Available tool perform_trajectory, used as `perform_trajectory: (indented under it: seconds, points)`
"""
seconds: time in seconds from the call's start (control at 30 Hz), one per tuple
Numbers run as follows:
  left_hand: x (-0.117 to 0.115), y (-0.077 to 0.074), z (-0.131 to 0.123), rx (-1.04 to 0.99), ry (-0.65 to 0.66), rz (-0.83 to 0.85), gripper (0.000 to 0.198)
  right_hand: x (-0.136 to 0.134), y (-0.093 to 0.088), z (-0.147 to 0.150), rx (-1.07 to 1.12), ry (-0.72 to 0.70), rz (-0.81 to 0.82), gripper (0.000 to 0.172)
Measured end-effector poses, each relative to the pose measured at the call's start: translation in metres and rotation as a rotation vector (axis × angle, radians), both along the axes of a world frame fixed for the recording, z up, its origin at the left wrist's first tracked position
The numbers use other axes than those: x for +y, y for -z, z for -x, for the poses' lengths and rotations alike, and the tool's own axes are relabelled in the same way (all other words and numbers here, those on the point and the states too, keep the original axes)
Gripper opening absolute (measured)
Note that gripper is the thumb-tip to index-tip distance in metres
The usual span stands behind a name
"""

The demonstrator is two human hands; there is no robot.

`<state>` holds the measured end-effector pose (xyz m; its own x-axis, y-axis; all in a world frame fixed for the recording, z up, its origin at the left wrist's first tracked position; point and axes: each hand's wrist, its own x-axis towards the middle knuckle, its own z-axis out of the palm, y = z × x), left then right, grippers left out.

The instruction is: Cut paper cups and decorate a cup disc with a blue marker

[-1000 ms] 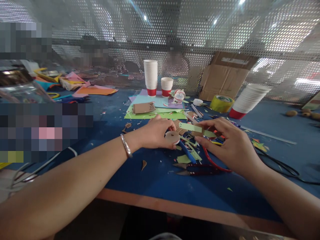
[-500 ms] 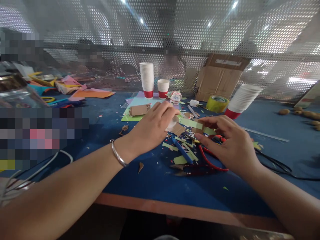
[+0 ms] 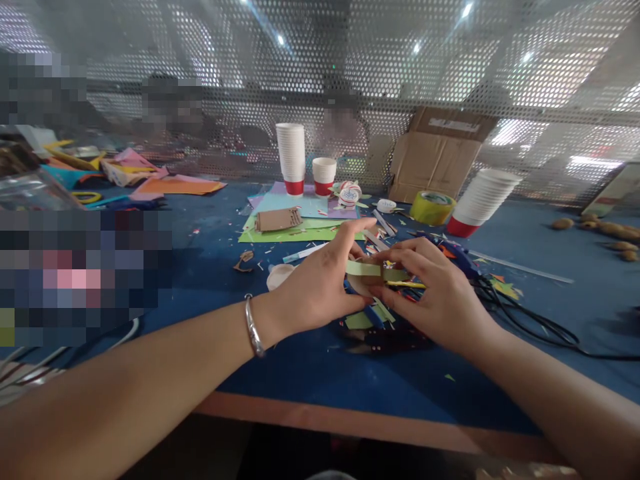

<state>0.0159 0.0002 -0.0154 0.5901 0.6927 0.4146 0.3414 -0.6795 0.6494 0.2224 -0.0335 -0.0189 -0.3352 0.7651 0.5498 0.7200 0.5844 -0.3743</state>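
My left hand (image 3: 320, 283) and my right hand (image 3: 433, 283) meet over the middle of the table, around a pale green paper strip (image 3: 363, 269) with a brown piece on it. Thumb and fingers of the right hand pinch the strip's right part. The left hand curls round its left end, index finger raised; its other fingertips are partly hidden. Beside the left wrist lies a white round piece (image 3: 280, 277), partly covered by that hand. Below the hands are dark-handled snips (image 3: 385, 340), a blue stick (image 3: 373, 317) and green paper scraps (image 3: 357, 321).
Stacked paper cups (image 3: 291, 157) stand behind coloured sheets (image 3: 290, 233); another cup stack (image 3: 483, 200) leans at right near yellow tape (image 3: 433, 207). A folded cardboard piece (image 3: 278, 219) lies on the sheets. A black cable (image 3: 530, 327) runs right. A cardboard box (image 3: 435, 157) stands at the back.
My left hand has left the white round piece, which now lies farther left, and has come to the green strip. My right hand has drawn the strip slightly left and down.
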Motion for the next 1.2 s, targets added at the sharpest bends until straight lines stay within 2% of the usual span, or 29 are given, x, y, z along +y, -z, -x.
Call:
perform_trajectory:
  seconds: [0.13,0.37,0.57,0.7,0.87,1.2]
  points:
    - [-0.001,-0.002,0.001,-0.027,-0.008,0.060,0.103,0.000,-0.001,0.000,0.004,0.008,0.018,0.032]
    - [0.002,-0.001,0.003,-0.008,-0.015,-0.032,0.085,0.000,-0.002,-0.003,0.021,-0.007,0.056,0.033]
    - [0.002,-0.005,0.006,-0.019,-0.041,-0.056,0.076,-0.005,-0.006,-0.006,0.075,0.004,0.022,0.030]
    - [0.001,-0.009,0.008,-0.035,-0.078,-0.062,0.072,-0.006,-0.007,-0.010,0.133,0.058,0.121,0.028]
    - [0.001,-0.009,0.009,-0.061,-0.063,-0.061,0.070,-0.004,-0.005,-0.012,0.268,0.083,0.260,0.026]
    - [-0.002,-0.008,0.006,-0.051,-0.063,-0.070,0.072,-0.006,-0.008,-0.003,0.277,0.102,0.271,0.025]
